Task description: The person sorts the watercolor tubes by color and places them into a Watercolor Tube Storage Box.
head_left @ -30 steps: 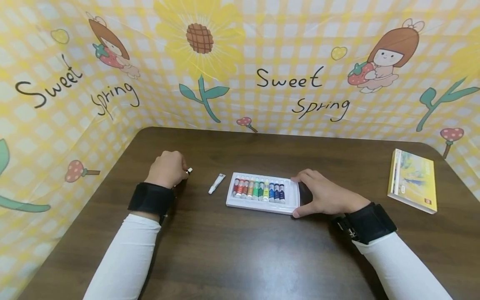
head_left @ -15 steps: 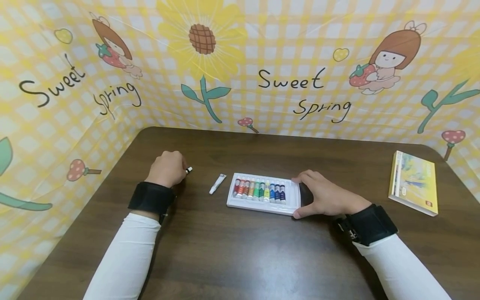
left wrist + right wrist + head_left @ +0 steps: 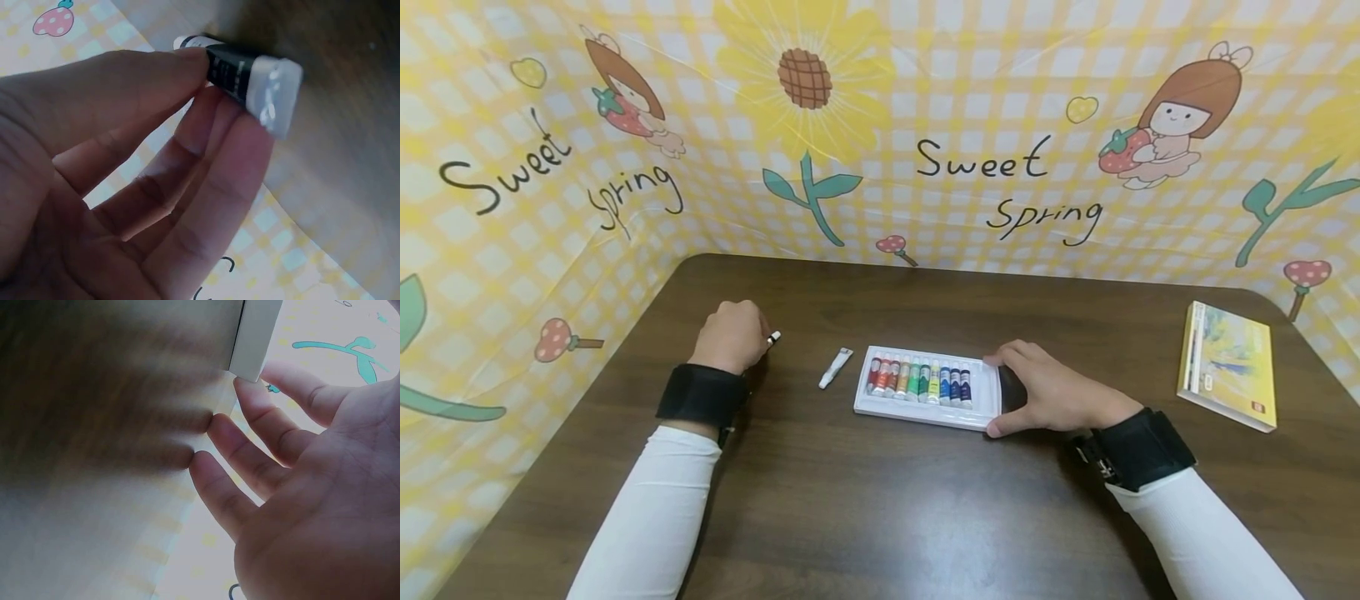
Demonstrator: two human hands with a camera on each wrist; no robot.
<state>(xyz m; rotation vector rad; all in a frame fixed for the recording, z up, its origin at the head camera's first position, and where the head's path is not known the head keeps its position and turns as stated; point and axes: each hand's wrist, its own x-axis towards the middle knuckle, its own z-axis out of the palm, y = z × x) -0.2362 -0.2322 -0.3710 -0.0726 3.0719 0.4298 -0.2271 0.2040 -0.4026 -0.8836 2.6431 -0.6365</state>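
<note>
My left hand [image 3: 732, 337] pinches a black-labelled paint tube [image 3: 231, 72] between thumb and fingertips, at the table's left side. Its clear crimped end points away from the palm in the left wrist view. Lying on the table to the right is a white paint tube [image 3: 835, 368]. Beyond that sits a white plastic tray [image 3: 987, 392] with a row of several coloured paint tubes [image 3: 917, 380], red through green to dark blue. My right hand [image 3: 1048, 387] holds the tray's right end, thumb at the near corner and forefinger at the far one; its other fingertips touch the table.
A yellow-covered book or box [image 3: 1228, 367] lies on the right side of the brown table [image 3: 880, 517]. A yellow checked cloth [image 3: 865, 167] hangs behind the table and along its left side.
The black-labelled tube's end has shifted slightly left and up with my left hand. My right hand and the tray keep their places; the view has shifted a little.
</note>
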